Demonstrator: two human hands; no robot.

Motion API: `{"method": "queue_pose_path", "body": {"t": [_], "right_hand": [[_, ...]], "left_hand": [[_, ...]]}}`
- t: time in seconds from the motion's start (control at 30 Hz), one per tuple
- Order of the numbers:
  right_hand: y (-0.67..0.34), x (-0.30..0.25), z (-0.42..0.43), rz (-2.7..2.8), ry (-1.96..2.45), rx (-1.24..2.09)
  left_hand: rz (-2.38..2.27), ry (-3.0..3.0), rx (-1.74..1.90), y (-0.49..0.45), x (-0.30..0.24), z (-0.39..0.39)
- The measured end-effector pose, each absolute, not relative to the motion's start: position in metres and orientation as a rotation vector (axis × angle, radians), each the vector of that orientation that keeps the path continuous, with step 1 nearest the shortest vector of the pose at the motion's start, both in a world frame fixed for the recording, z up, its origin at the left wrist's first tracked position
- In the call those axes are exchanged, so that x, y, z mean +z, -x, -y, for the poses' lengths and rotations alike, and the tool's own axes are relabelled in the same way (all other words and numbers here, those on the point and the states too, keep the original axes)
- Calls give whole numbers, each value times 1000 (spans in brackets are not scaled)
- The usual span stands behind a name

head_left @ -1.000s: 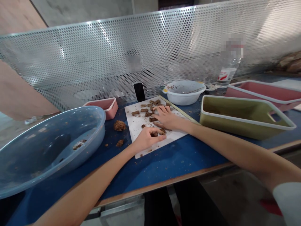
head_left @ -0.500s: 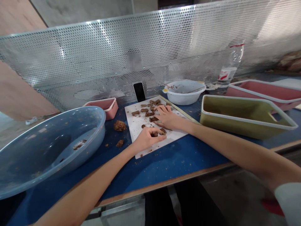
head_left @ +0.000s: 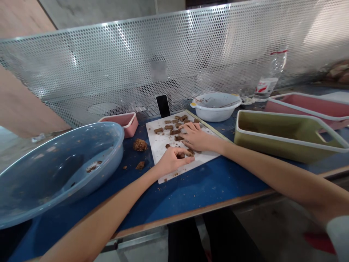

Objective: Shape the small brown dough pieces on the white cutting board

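The left hand [head_left: 171,160] rests on the near half of the white board [head_left: 161,147], its fingers curled in and thumb and forefinger closed on a small brown piece [head_left: 188,153]. The right hand [head_left: 196,137] lies palm down just beyond it, toward 1 o'clock. Its fingers are spread flat over the scattered brown pieces [head_left: 174,126] and grip nothing that shows. More pieces crowd the board's far edge at 12 o'clock, just before the upright phone [head_left: 163,106]. A brown lump [head_left: 140,145] and crumbs sit off the board at 9 o'clock on the blue table [head_left: 204,185], between the board and the big blue basin [head_left: 120,133]. A small pink tray [head_left: 128,122] stands at 10 o'clock, a white bowl [head_left: 215,107] at 1 o'clock and an olive tray [head_left: 286,134] at 3 o'clock. The pieces look soft and crumbly, so a hard pinch could probably break the held one. The flat right palm may smear or flatten those under it. The board looks loose on the table and angled to its edge, so a sideways push from either hand could slide it and roll pieces onto the table. A far reach might tip the phone.
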State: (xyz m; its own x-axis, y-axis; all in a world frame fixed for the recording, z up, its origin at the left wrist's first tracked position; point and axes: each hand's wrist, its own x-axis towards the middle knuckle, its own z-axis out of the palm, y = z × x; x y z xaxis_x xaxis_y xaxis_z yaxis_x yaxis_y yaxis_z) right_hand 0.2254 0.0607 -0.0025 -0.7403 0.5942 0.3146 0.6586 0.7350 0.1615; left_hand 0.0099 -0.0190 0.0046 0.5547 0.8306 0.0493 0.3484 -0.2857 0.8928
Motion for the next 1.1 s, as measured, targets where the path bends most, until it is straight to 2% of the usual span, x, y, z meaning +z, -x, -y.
{"method": "queue_pose_path", "body": {"t": [0.27, 1.1], "right_hand": [[-230, 0, -57, 2711, 935, -334], [-222, -10, -63, 2620, 917, -483]], "left_hand": [[-950, -1867, 662, -10, 5, 20], [-928, -1861, 703, -10, 6, 20]]}}
